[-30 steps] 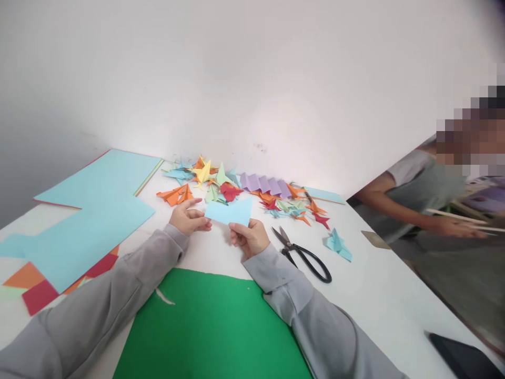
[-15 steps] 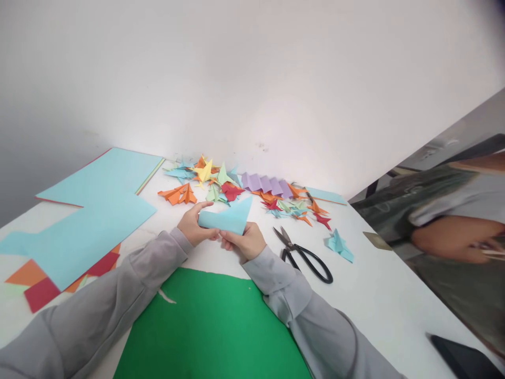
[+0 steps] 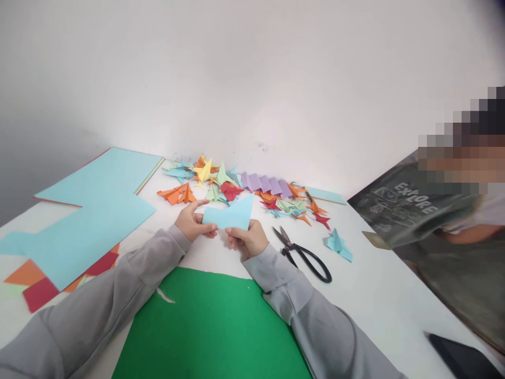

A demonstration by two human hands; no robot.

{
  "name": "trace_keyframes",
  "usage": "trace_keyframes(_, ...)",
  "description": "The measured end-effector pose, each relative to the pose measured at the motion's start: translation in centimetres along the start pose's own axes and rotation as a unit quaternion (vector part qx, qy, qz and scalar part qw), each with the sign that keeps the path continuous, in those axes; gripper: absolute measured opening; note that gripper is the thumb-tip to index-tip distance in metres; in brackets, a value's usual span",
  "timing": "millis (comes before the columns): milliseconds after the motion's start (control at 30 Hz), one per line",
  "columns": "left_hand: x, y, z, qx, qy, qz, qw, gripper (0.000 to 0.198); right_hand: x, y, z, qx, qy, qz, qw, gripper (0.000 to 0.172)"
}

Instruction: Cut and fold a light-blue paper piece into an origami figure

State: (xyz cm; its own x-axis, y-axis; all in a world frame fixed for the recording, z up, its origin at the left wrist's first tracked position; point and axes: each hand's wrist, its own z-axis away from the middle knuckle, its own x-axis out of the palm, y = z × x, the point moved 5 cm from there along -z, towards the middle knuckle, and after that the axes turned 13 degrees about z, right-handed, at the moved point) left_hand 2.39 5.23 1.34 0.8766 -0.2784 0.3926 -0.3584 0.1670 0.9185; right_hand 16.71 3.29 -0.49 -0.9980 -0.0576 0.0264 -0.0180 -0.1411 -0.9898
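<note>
A light blue folded sheet of paper (image 3: pixel 226 217) is held up over the table, one sharp corner pointing up at its right. My left hand (image 3: pixel 193 222) grips its left edge, thumb in front and fingers behind. At the lower right edge, my right hand (image 3: pixel 250 238) pinches the paper between thumb and fingers. Below both hands lies a large green sheet (image 3: pixel 213 321). Black-handled scissors (image 3: pixel 302 254) rest slightly opened to the right of my right hand. Beyond the hands is a pile of folded paper pieces (image 3: pixel 203 171) in several colours.
Large light blue sheets (image 3: pixel 98 221) cover the left side, with red and orange paper squares (image 3: pixel 40 295) beside them. A purple pleated strip (image 3: pixel 266 184) lies near the wall. One blue folded piece (image 3: pixel 338 245) and a black phone-like object (image 3: pixel 463 355) are at right. Another person (image 3: pixel 485 210) is beyond the table.
The blue paper has turned flatter toward me and shifted slightly right. My thumbs have moved apart along its lower edge. The person at right has leaned into view.
</note>
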Motion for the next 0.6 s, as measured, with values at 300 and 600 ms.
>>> trace_keyframes(300,-0.15,0.14,0.01,-0.019,0.016,0.044,0.999,0.090,-0.36,-0.45,0.17,0.014,0.030,-0.047,0.998,0.014)
trace_keyframes(600,-0.30,-0.32,-0.16,-0.015,0.003,0.085,0.996,0.084,-0.73,-0.24,0.13,0.014,0.050,-0.073,0.996,0.013)
